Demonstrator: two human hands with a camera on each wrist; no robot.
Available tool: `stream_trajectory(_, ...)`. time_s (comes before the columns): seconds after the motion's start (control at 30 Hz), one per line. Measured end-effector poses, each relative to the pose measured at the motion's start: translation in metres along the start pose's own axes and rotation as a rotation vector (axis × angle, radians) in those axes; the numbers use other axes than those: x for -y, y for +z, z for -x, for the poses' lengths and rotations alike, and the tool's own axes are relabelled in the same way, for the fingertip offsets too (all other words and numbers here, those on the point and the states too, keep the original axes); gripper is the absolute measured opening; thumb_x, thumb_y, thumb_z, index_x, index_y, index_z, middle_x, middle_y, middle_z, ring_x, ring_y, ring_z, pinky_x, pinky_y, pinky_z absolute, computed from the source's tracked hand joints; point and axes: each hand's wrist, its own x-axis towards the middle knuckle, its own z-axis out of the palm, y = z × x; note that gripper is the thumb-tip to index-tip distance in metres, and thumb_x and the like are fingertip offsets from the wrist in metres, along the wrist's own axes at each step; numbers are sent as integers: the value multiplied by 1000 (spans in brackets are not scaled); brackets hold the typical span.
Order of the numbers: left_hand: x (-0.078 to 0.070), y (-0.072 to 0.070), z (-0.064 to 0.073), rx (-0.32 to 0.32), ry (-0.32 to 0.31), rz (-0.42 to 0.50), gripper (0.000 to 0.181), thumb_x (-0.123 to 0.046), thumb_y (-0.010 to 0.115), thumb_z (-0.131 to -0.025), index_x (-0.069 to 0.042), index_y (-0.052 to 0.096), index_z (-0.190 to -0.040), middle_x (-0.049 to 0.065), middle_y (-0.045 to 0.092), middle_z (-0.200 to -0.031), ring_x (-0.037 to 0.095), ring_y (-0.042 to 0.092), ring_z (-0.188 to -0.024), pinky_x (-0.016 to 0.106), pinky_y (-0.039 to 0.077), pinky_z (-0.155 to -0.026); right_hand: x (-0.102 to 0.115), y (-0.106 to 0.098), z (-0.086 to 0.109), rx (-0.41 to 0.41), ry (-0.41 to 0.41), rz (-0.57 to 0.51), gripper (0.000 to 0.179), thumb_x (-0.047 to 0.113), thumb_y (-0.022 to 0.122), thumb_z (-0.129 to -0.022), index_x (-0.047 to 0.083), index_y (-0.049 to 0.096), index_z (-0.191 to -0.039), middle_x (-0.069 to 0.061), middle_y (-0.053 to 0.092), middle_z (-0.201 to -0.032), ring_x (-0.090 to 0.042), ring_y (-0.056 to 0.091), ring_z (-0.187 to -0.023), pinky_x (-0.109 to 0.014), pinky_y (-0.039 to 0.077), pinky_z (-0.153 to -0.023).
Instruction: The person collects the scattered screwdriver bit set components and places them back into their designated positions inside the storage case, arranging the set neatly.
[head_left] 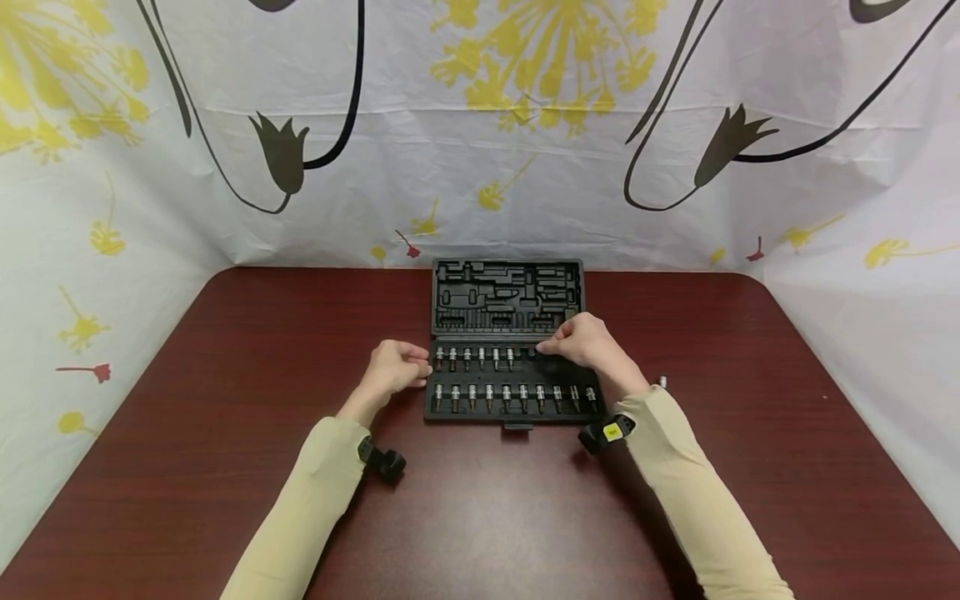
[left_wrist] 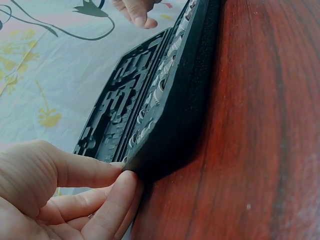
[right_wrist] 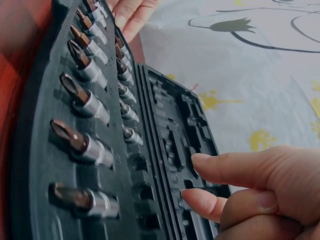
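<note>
A black bit socket case (head_left: 487,377) lies open on the table, lid towards the back. Silver bit sockets (right_wrist: 92,150) fill the front row; the back row has several, with vacant slots (right_wrist: 145,192) at its right end. My left hand (head_left: 393,365) holds the case's left edge, thumb and fingertip at the corner in the left wrist view. Over the back row's right end hovers my right hand (head_left: 588,340). Its thumb and index finger stand apart with nothing between them in the right wrist view, while the other fingers curl loosely.
The dark red wooden table (head_left: 487,517) reaches back to a patterned white cloth (head_left: 525,225). A small silver piece (head_left: 663,382) stands beside the right sleeve, partly hidden. The case's raised lid (head_left: 510,292) has molded hollows.
</note>
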Motion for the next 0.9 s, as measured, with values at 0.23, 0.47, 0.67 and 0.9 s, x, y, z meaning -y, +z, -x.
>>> stream_trajectory(0.23, 0, -1, 0, 3, 4, 3, 27, 6, 66, -81, 7, 64, -107, 20, 66, -98, 15, 65, -72, 25, 58, -61, -12, -8, 7, -14, -37, 20, 31, 30, 67, -86, 0, 73, -86, -8, 66, -80, -17, 49, -69, -27, 43, -59)
stream_trajectory(0.47, 1, -2, 0, 8, 3, 15, 27, 6, 66, -81, 8, 63, -108, 21, 66, -99, 17, 66, -74, 26, 58, -62, -21, -14, 14, -30, -46, 29, 30, 29, 66, -87, -1, 73, -87, -8, 68, -86, -18, 50, -73, -25, 42, -57)
stream_trajectory(0.67, 1, -2, 0, 16, 5, 30, 28, 6, 65, -81, 8, 63, -108, 22, 66, -99, 16, 65, -72, 26, 58, -62, -28, -18, 19, -37, -26, -2, 32, 29, 65, -87, -2, 72, -90, -12, 68, -90, -21, 52, -80, -29, 45, -62)
stream_trajectory(0.9, -1, -2, 0, 17, 2, 20, 27, 7, 65, -81, 8, 63, -108, 21, 66, -99, 16, 65, -73, 26, 58, -62, -40, -26, 28, -42, -6, -13, 34, 31, 64, -88, -3, 71, -91, -12, 68, -92, -22, 53, -81, -29, 46, -62)
